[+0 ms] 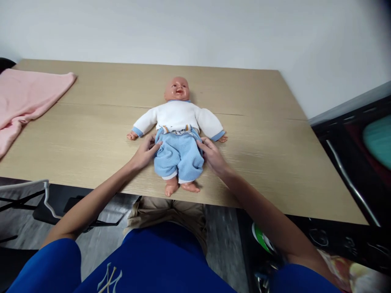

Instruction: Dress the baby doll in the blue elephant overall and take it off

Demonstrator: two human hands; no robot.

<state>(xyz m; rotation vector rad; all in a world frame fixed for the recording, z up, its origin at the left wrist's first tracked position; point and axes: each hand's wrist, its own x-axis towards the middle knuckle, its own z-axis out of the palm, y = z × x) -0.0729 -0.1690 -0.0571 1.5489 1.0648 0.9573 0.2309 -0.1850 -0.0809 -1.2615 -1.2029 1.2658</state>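
Note:
A baby doll [178, 89] lies face up on the wooden table [259, 162], its feet near the front edge. It wears a white top [177, 114] with blue cuffs and fluffy light-blue pants [180, 152] with white hems. My left hand [146, 151] pinches the pants at the hip on the left of the view. On the opposite hip, my right hand [212, 154] has its thumb and fingers closed on the cloth. The waistband sits bunched over the lower part of the top. Both doll arms are spread outward.
A pink cloth [27, 101] lies on the table's left end. Beyond the table's right edge stands a black item with a metal bar [351, 179]. Below the front edge are a black chair [67, 203] and a green-and-white round object [261, 238]. A white wall rises behind.

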